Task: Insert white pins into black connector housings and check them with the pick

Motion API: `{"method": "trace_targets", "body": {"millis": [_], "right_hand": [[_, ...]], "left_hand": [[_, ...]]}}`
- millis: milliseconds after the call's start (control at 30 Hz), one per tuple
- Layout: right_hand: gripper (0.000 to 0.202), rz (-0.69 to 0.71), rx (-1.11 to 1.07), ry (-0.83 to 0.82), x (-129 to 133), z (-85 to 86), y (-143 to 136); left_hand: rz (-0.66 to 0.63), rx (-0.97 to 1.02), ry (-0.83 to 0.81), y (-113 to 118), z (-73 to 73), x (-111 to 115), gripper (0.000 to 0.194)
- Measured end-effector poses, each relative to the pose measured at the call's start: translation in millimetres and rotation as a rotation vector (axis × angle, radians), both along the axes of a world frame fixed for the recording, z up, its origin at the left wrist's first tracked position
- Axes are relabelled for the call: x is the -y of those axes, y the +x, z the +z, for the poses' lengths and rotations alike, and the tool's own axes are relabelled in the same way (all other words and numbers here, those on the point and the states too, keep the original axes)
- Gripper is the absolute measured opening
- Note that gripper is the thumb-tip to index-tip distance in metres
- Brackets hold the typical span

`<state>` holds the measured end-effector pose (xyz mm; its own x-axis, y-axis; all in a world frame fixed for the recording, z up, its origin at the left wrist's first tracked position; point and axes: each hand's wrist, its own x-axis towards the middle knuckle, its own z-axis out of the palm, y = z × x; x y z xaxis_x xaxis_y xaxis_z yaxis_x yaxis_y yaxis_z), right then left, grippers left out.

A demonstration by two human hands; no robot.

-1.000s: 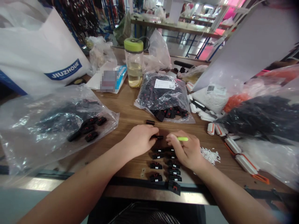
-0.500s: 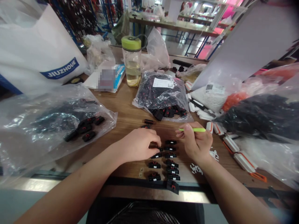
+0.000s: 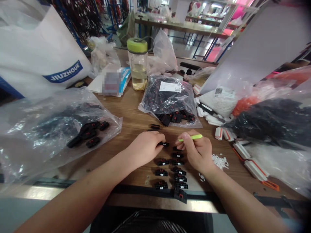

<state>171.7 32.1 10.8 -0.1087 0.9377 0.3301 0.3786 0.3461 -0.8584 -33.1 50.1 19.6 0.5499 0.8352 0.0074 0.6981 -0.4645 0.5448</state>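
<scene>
My left hand pinches a small black connector that has two white dots on its face. To its right, my right hand grips a yellow-green pen-like tool, its tip pointing left towards that connector. Below the hands, black connectors stand in two columns on the wooden table; the left column and the right column both show white dots. A pile of small white pieces lies beside my right wrist. Another black connector lies beyond my left hand.
An opened bag of black connectors lies ahead, with a green-lidded bottle behind it. At left are a clear bag and a white JIUZHOUE bag. Bags and white-orange parts crowd the right side.
My right hand has moved left with the yellow-green tool, closer to my left hand. My left hand has shifted slightly, and the connector in its fingers now sits higher with its white dots in view.
</scene>
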Motion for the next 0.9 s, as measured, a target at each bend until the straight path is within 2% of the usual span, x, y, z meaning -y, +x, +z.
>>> {"method": "trace_targets", "body": {"millis": [433, 733, 900], "right_hand": [[0.029, 0.037, 0.066, -0.019, 0.9, -2.1, -0.6], [0.025, 0.106, 0.303, 0.072, 4.0, 4.7, -1.0], [0.027, 0.013, 0.119, 0.039, 6.4, 2.0, -1.4]], "left_hand": [[-0.015, -0.02, 0.018, -0.9, -0.3, 1.1, 0.011], [-0.01, 0.005, -0.008, -0.5, 2.1, 0.9, 0.009], [-0.004, 0.017, -0.03, -0.7, 3.9, 0.9, 0.013]]}}
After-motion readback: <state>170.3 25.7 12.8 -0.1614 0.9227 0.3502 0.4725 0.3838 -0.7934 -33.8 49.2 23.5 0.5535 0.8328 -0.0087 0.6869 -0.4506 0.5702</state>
